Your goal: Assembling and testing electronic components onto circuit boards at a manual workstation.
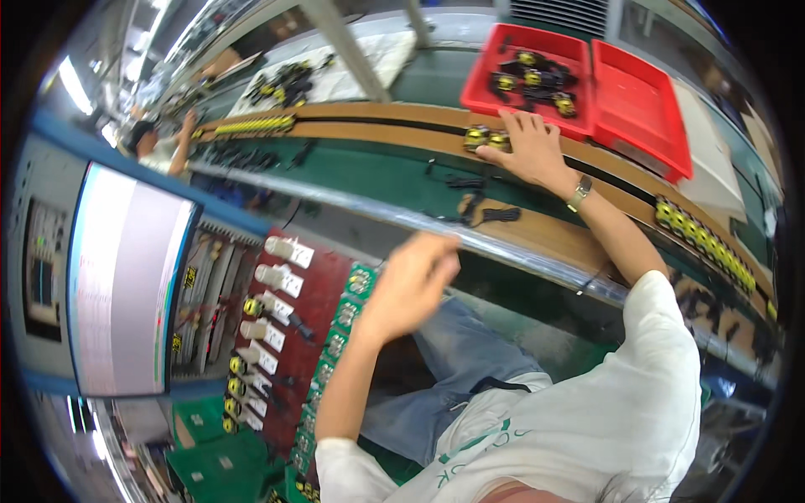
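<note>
My right hand [532, 151] reaches over the long brown track with a dark slot. Its thumb and forefinger lie around a pair of small yellow-and-black parts [476, 137] on the track, the other fingers stretched toward the red tray. My left hand [412, 283] hangs in the air between the bench edge and the red board, blurred, and whether anything is in it I cannot make out. White sockets [277, 277] line the red board [314, 310], some with yellow-and-black parts in them. Beside them runs a strip of green circuit boards [337, 344].
One red tray [537, 42] holds several yellow-and-black parts with dark leads; another red tray [646, 109] adjoins it. Rows of parts [704, 239] stand along the track [394, 126]. Black cords [501, 215] lie on the bench. A monitor [130, 285] stands left; a co-worker [159, 151] sits far left.
</note>
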`<state>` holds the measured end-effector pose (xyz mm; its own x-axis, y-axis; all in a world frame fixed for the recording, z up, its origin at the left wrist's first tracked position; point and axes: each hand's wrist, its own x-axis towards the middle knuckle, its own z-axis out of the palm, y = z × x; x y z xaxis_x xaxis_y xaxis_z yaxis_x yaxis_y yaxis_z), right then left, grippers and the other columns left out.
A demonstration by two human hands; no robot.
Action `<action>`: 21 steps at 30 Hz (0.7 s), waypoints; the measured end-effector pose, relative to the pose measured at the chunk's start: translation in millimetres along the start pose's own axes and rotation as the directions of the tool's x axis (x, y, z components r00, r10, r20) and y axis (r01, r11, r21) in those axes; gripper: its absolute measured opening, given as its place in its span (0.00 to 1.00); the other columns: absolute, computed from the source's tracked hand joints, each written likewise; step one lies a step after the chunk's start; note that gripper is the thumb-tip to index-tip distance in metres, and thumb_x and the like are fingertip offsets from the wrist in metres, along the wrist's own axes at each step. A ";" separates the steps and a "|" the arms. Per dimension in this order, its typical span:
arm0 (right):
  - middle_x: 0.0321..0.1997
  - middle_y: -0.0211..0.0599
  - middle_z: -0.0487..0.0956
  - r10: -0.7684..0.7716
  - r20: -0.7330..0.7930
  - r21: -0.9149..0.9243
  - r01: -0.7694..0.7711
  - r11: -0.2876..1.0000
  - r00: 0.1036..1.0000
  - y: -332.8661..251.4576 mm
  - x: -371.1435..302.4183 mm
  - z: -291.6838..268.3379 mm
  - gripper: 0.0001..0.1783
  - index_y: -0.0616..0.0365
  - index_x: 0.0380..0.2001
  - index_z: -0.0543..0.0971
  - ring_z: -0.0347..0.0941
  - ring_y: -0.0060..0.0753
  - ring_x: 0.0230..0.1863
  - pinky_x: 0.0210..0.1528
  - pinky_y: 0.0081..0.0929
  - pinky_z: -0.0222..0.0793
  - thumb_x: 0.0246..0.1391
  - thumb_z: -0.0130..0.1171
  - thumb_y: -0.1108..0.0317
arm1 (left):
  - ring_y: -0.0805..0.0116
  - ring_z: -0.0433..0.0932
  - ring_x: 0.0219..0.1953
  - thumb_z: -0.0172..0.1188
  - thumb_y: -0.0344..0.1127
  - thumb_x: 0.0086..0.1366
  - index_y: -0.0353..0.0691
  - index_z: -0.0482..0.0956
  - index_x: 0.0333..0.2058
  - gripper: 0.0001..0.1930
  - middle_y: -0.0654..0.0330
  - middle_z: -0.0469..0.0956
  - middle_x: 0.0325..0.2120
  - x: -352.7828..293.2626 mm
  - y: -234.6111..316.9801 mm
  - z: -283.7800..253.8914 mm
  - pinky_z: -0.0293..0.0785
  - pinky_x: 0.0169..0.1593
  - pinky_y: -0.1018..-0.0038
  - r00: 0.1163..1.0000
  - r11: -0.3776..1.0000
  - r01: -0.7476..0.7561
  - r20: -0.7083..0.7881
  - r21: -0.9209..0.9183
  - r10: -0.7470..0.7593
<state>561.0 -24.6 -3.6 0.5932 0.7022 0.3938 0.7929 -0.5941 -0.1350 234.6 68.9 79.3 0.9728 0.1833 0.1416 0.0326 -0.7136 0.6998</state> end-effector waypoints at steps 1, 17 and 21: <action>0.66 0.47 0.74 0.020 -0.008 -0.018 -0.020 1.000 1.000 7.1 -8.7 -5.7 0.51 0.55 0.74 0.68 0.71 0.52 0.63 0.64 0.55 0.64 0.63 0.57 0.26 | 0.53 0.80 0.46 0.62 0.25 0.67 0.37 0.78 0.59 0.21 0.51 0.79 0.52 34.0 -6.7 6.7 0.78 0.51 0.63 0.998 1.000 -0.013 -0.062 0.008 0.013; 0.62 0.45 0.75 -0.071 -0.162 0.333 0.122 0.935 0.984 1.5 -15.0 29.8 0.40 0.55 0.66 0.74 0.69 0.55 0.59 0.63 0.46 0.70 0.49 0.73 0.61 | 0.40 0.78 0.58 0.79 0.25 0.42 0.39 0.76 0.60 0.41 0.50 0.76 0.60 237.3 -99.0 40.8 0.80 0.60 0.56 0.992 0.950 -0.069 -0.079 0.306 0.098; 0.63 0.43 0.74 -0.146 -0.182 0.422 0.211 0.882 0.972 6.7 -12.8 30.7 0.39 0.53 0.65 0.75 0.68 0.53 0.60 0.64 0.44 0.69 0.48 0.74 0.63 | 0.40 0.79 0.57 0.76 0.22 0.45 0.37 0.74 0.60 0.40 0.49 0.75 0.59 195.3 -91.2 32.2 0.79 0.58 0.56 0.976 0.985 0.014 -0.217 0.170 0.024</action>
<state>562.9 -25.5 -37.5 0.4358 0.6984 0.5678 0.8832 -0.2102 -0.4193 428.9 148.0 20.6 0.9003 0.3086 0.3069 0.0843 -0.8154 0.5727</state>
